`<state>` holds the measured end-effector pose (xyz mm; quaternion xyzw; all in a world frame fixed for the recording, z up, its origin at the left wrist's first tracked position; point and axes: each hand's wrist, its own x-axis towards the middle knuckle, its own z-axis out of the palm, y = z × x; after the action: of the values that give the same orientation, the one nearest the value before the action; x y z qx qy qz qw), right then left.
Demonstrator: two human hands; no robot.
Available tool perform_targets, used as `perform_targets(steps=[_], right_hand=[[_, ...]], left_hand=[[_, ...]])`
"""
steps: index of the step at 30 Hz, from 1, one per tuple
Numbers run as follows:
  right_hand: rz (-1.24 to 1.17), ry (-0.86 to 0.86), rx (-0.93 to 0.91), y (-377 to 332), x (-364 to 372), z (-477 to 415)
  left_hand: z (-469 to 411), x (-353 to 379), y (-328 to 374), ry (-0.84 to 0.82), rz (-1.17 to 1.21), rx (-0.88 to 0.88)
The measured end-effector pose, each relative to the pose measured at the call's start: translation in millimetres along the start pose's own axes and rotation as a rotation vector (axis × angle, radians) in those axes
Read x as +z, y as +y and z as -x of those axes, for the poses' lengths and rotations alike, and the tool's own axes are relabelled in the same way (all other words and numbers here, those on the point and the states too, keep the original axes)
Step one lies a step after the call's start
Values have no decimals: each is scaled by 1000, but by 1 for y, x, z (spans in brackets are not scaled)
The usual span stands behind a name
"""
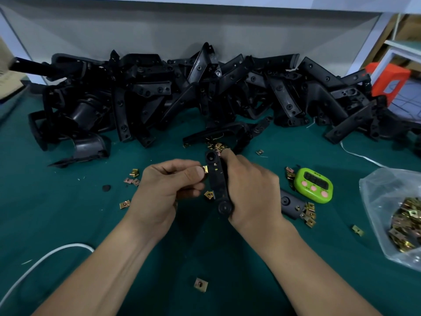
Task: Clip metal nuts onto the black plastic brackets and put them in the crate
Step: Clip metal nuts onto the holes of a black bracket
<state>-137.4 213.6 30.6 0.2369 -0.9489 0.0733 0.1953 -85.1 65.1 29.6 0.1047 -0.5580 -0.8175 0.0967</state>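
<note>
1. right hand (250,190) is gripping a black bracket (217,179), fingers curled round its right side; the bracket runs lengthwise away from me, one round end out past the fingertips, the other down by the heel of the palm
2. left hand (168,188) is pinching a nut (205,169) between thumb and forefinger; the nut touches the bracket's left edge, up near the far end
3. a second nut (209,194) sits on that same edge lower down, just under the left fingers; can't tell if it's fully clipped on
4. just past both hands there's a small heap of loose nuts (216,145); beyond that the big pile (205,87) of brackets, stacked along the back wall
5. left of the left hand a few more nuts lie scattered on the green mat (68,224); a white cable (45,254) curves beside the left forearm
6. right of the right hand a spare bracket (291,202) lies flat with nuts bunched against it; a green timer (314,186) is just beyond it; further right, a clear bag (387,192) with lots of nuts inside
7. one lone nut (201,285) lies between the forearms
</note>
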Motion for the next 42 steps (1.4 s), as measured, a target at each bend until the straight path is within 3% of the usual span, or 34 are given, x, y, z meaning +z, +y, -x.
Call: perform_targets(steps=[7,13,19,26,27,30,34,37,42], right_hand=[[161,-34,14,-5,6,3],[78,-93,5,-7,7,5],[91,-121,-41,-10,4,9],[-65,-57,18,-5,1,4],[-86,-16,72,-1,0,1],[-98,73,211,21,-1,-6],[-47,45,233,39,5,-5],[-90,71,209,38,8,-6],[-150,17,181,38,8,-6]], left_hand=[[1,1,3,74,-18,-36],[4,11,3,111,-59,-61],[4,11,8,74,-80,-212],[2,14,4,57,-77,-68],[0,11,2,99,-198,-2],[-3,-5,1,165,-878,223],[2,-5,-6,-21,-1323,228],[2,3,-14,-67,-1366,260],[4,2,-16,87,-1188,253]])
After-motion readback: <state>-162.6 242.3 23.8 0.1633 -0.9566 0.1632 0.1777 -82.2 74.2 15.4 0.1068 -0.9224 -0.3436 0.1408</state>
